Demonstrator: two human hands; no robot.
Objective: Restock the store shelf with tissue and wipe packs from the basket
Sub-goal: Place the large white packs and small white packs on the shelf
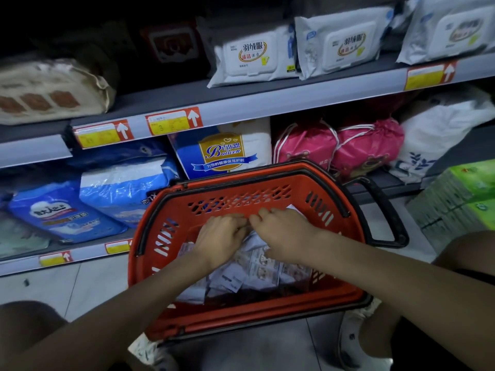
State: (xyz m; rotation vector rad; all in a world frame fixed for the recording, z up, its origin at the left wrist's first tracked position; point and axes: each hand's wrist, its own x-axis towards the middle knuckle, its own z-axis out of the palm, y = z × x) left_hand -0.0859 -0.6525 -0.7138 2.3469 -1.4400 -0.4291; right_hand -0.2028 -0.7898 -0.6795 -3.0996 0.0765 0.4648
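Taking packs [263,263] from the basket [241,184]
The left grip [220,239] and right grip [286,231] both curl onto white packs lying in it; next, probably, lift them clear to the shelf [241,103] above.

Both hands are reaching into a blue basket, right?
Not quite. The basket is red, not blue. The head view shows the left hand and the right hand both reaching into it, onto the packs.
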